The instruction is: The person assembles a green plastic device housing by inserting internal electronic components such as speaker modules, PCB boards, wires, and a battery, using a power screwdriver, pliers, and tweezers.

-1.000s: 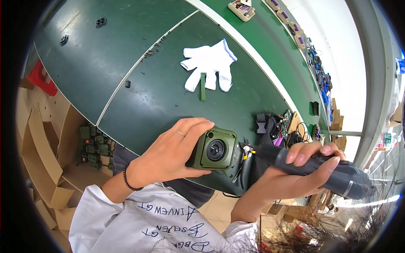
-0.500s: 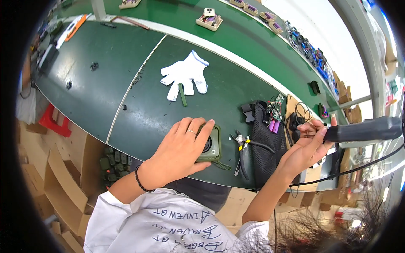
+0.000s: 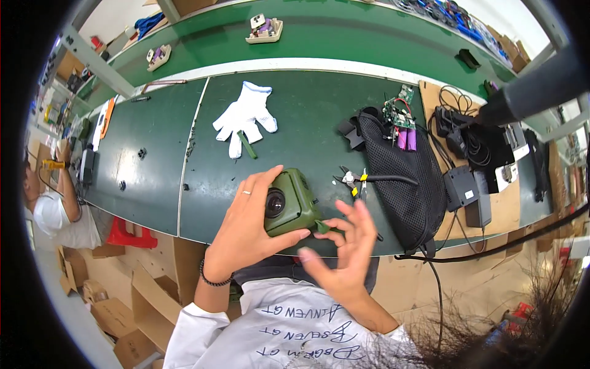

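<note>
My left hand [image 3: 236, 221] is closed around a boxy olive-green device [image 3: 298, 200] with a round, black, lens-like part on its face. The device is tipped up on the dark green worktable [image 3: 307, 117]. A short green wrist strap [image 3: 322, 227] hangs from its lower right corner. Beside that strap is my right hand [image 3: 344, 252], open, with the thumb well apart from the fingers; whether a finger touches the strap I cannot tell. To the right lie cutting pliers [image 3: 350, 177] with dark handles, partly against a black mesh bag [image 3: 402, 190].
A white glove [image 3: 246, 114] and a green strip [image 3: 247, 145] lie farther back. A circuit board [image 3: 399, 117] with purple cells rests by the bag. At upper right hangs a thick black cylindrical tool [image 3: 534, 89]. Another person [image 3: 58, 203] is at the far left.
My right hand has let go of the black cylindrical tool and come left to the device. My left hand has tilted the device up from lying flat. The view has turned.
</note>
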Demonstrator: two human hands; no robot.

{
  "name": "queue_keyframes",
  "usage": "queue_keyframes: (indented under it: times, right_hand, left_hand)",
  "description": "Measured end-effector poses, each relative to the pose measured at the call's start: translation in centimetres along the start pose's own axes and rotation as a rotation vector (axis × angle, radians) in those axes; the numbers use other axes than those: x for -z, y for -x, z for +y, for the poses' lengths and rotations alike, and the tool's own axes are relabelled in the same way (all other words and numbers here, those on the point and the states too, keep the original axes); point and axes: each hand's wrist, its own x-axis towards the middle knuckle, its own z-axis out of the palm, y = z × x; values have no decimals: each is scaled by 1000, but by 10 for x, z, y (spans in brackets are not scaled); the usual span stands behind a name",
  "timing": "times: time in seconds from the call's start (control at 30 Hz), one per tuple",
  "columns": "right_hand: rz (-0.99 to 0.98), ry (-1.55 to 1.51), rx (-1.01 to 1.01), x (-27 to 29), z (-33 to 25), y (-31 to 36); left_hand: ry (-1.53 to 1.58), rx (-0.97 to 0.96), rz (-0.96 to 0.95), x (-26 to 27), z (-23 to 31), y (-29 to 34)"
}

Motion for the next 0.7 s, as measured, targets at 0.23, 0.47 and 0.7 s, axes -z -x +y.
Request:
queue_keyframes:
  times: [0.23,0.47,0.7]
  right_hand:
    - [-193,391,207,-17,4,-25]
    - [-223,41,19,-17,20,-25]
    - [-286,16,-50,-13,10,-29]
  left_hand:
    - [321,174,92,-8,4,19]
    - [332,227,41,-9,11,15]
    - [606,324,-22,13,-6,19]
